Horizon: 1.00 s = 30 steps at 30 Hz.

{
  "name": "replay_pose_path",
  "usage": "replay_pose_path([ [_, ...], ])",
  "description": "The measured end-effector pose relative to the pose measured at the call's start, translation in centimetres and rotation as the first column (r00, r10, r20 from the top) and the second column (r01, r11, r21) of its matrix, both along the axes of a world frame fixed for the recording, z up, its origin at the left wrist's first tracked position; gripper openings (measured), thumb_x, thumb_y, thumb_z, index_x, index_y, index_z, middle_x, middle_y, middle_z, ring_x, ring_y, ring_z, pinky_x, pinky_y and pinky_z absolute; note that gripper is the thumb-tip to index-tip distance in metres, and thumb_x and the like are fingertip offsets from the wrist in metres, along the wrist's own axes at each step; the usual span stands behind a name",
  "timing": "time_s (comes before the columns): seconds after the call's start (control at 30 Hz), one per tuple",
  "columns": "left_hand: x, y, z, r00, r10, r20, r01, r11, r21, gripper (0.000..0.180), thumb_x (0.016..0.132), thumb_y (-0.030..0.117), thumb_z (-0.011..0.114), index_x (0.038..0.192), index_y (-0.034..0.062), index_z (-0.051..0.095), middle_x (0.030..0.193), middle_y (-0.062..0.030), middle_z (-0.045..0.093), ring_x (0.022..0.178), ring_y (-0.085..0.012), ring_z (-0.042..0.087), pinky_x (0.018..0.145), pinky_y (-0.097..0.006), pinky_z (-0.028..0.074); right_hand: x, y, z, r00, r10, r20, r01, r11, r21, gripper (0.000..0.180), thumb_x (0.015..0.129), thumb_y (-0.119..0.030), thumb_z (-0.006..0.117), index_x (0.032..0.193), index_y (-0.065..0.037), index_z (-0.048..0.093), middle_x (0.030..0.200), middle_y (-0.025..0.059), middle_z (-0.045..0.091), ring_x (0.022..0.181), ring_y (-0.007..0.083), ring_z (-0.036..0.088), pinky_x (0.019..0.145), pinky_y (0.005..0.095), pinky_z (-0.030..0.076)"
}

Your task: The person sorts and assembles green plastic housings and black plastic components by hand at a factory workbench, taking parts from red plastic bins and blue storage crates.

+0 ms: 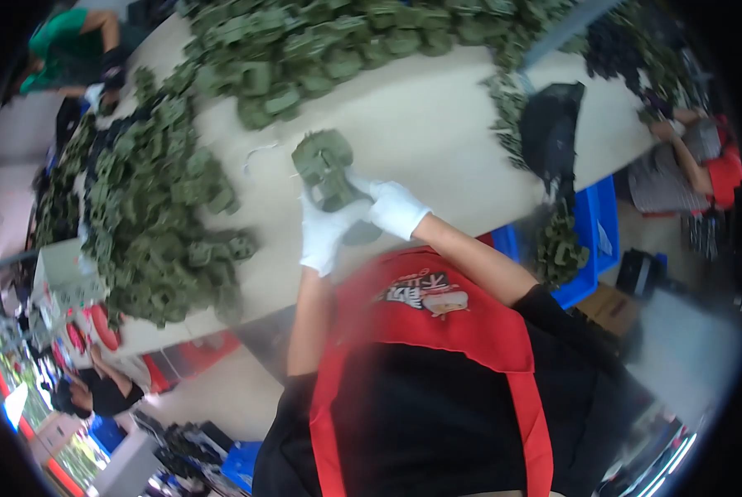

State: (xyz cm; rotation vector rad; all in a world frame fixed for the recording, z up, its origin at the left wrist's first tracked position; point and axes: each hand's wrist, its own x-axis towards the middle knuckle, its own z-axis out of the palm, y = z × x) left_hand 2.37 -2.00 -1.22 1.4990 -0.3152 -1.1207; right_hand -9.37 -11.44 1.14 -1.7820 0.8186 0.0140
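An olive-green fabric piece, pouch-like with straps (321,159), is held up over the pale table in front of me. My left hand (328,230), in a white glove, grips its near left side with closed fingers. From the right, my right hand (399,209), also white-gloved, pinches the near edge of the same piece. My fingertips are partly hidden by the fabric. A broad heap of similar green pieces (159,215) lies to the left of my hands, with more stacked in rows (329,50) along the far side.
The pale table (420,108) bears a black fabric bag (553,128) at right. Below it, a blue crate (584,248) has green pieces in it. One person in green (68,45) is at far left, another in red (723,178) at right, a third (101,389) at lower left.
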Motion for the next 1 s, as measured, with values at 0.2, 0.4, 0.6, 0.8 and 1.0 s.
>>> replay_pose_path([
  [0.2, -1.9, 0.7, -5.9, 0.964, -0.258, -0.061, 0.256, 0.966, -0.041, 0.086, 0.067, -0.003, 0.076, 0.137, 0.0023, 0.026, 0.117, -0.0179, 0.056, 0.1, -0.0267, 0.063, 0.085, -0.038, 0.054, -5.1, 0.5, -8.2, 0.997, -0.066, 0.037, 0.052, 0.957, 0.284, 0.058, 0.086, -0.01, 0.057, 0.142, -0.01, 0.039, 0.122, 0.016, 0.061, 0.105, 0.0227, 0.061, 0.092, 0.0325, 0.045],
  [0.4, -2.6, 0.9, -6.2, 0.943, -0.218, -0.253, 0.217, 0.976, -0.031, 0.092, 0.069, -0.01, 0.07, 0.142, 0.0073, 0.017, 0.116, -0.0215, 0.059, 0.1, -0.0281, 0.064, 0.086, -0.04, 0.054, -5.9, -0.1, -7.5, 0.994, -0.101, 0.035, 0.073, 0.876, 0.477, 0.06, 0.086, -0.012, 0.059, 0.142, -0.01, 0.039, 0.12, 0.0163, 0.061, 0.102, 0.0245, 0.061, 0.091, 0.0318, 0.045],
  [0.6, -2.0, -3.1, -5.0, 0.931, -0.099, -0.351, 0.081, 0.995, -0.066, 0.07, 0.081, -0.004, 0.06, 0.14, 0.0039, 0.023, 0.126, -0.0162, 0.051, 0.11, -0.0273, 0.056, 0.092, -0.041, 0.05, -6.1, -1.9, -5.1, 0.962, -0.192, 0.192, 0.131, 0.948, 0.29, 0.059, 0.086, -0.015, 0.059, 0.142, -0.008, 0.039, 0.124, 0.0139, 0.06, 0.106, 0.0203, 0.06, 0.094, 0.0282, 0.044],
  [0.8, 0.3, -2.5, -0.7, 0.897, -0.116, -0.425, -0.152, 0.824, -0.546, 0.072, 0.086, 0.036, 0.064, 0.144, 0.0066, 0.031, 0.133, -0.0149, 0.048, 0.117, -0.028, 0.053, 0.098, -0.043, 0.047, -6.0, -4.8, 0.1, 0.969, 0.156, 0.191, -0.233, 0.834, 0.5, 0.061, 0.084, -0.01, 0.064, 0.14, -0.002, 0.041, 0.128, 0.0139, 0.057, 0.116, 0.0162, 0.052, 0.101, 0.0286, 0.04],
  [1.0, 0.3, -3.5, 0.9, 0.892, 0.106, -0.439, -0.258, 0.918, -0.303, 0.065, 0.077, -0.002, 0.066, 0.136, -0.0027, 0.041, 0.116, -0.0113, 0.058, 0.1, -0.0189, 0.059, 0.087, -0.031, 0.049, -4.2, -4.8, 1.7, 0.94, -0.176, 0.292, -0.014, 0.836, 0.548, 0.075, 0.08, -0.007, 0.071, 0.142, 0.004, 0.032, 0.13, 0.0139, 0.053, 0.113, 0.0193, 0.054, 0.097, 0.0303, 0.043],
])
